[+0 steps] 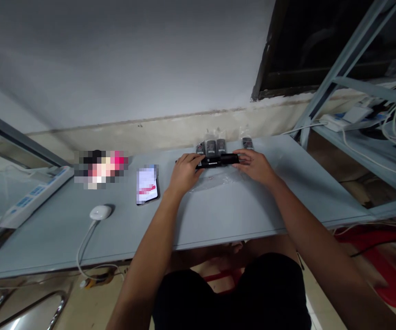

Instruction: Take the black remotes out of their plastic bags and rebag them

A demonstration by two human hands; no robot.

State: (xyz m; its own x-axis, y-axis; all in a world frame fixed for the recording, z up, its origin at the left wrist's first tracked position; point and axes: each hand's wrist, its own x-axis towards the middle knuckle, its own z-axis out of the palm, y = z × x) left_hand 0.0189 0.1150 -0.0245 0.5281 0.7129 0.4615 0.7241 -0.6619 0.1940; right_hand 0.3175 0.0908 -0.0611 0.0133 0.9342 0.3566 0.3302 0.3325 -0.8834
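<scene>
"Pale wall (143,68) at the back, and a gray-blue counter (232,211) in front of it. What is on it in the head view?"

"A long black thing (227,159). It is near the back of the counter, between the two hands. Some see-through plastic (215,179) lies just in front of it."

"What does each hand do?"

"The left hand (186,172) has its fingers and thumb on the left end, so that grip is closed on it. The right hand (253,166) pinches the right end, so that grip is closed on it too."

"Is the black thing up in the air?"

"I can't tell if it touches the counter or is just above it."

"How do you hold it well?"

"I think both ends should be level, with a soft press, so it does not twist. Fingers should go on the black part only. Loose plastic can slip."

"What else should the hands mind?"

"Some dark things in clear bags (211,147) are close behind it, so don't bump them. One more bagged thing (247,143) is behind the right hand. A phone (147,184) lies to the left."
</scene>
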